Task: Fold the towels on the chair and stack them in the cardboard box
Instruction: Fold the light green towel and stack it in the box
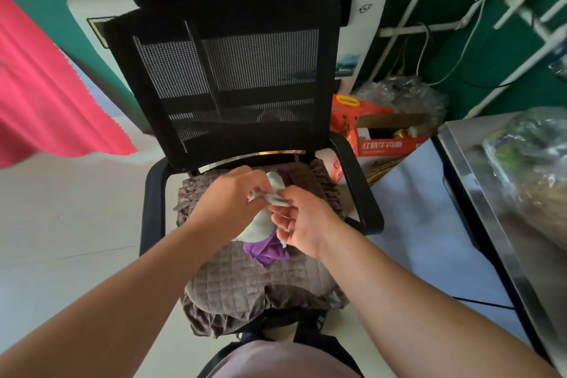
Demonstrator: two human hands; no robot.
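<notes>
Both my hands are over the seat of the chair [214, 70], and the thing that matters now is the white towel [260, 222], which lies directly under and between them. My left hand [228, 204] pinches one part of its upper edge with the fingers closed, and my right hand [302, 221] pinches another part just beside it, so the two grips are almost touching. The rest of the white towel hangs down from these grips toward me, so its long axis runs roughly from the chair back to my body. I judge that the next move is to pull the hands apart sideways to open the edge. Below it a purple towel [267, 250] lies crumpled on the brown quilted seat cushion [245, 279]; it looks soft and thin, maybe microfibre. The cardboard box [389, 138], orange-red with an open top, stands on the floor to the right behind the armrest, nearer to my right hand.
</notes>
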